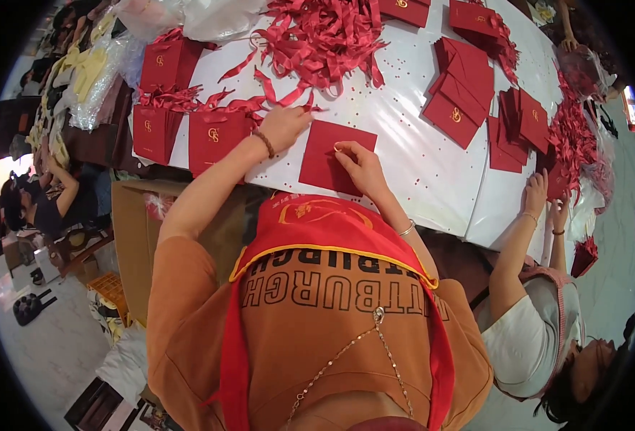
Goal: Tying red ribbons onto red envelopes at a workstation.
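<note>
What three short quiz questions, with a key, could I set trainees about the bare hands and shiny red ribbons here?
1. Multiple choice: what lies directly under the bare right hand? a) a brown cardboard box; b) a flat, square red card-like piece; c) a plastic bag.
2. True or false: the bare left hand has a brown beaded bracelet at its wrist.
3. Fill in: the tangled heap of shiny red ribbons lies on ___ plastic-like sheeting.

Key: 1 b; 2 true; 3 white.
</note>
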Action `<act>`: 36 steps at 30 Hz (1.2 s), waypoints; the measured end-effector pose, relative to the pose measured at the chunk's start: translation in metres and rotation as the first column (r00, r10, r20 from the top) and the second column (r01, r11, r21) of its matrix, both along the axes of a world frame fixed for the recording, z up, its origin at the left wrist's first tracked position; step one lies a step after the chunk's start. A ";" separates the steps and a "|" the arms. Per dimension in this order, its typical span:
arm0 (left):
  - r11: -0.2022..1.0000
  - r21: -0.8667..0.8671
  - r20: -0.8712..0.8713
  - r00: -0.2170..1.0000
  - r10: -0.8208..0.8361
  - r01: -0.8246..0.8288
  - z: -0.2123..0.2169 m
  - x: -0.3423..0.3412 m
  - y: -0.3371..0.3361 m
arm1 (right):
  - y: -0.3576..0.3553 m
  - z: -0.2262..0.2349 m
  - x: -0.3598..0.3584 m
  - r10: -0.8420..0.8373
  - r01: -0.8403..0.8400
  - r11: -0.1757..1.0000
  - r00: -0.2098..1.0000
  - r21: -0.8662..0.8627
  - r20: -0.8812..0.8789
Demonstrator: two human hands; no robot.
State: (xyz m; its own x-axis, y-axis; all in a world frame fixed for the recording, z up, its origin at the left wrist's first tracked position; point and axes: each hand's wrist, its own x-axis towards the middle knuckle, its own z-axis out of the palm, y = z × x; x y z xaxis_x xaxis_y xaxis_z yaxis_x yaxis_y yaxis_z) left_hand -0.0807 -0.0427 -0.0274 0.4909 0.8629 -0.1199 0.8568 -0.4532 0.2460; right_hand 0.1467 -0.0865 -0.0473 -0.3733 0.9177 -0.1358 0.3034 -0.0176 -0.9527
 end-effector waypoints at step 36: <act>0.617 -0.738 0.604 0.140 0.784 -0.273 -0.037 0.031 -0.057 | 0.037 0.009 -0.025 0.062 -0.298 0.884 0.838 0.360 0.541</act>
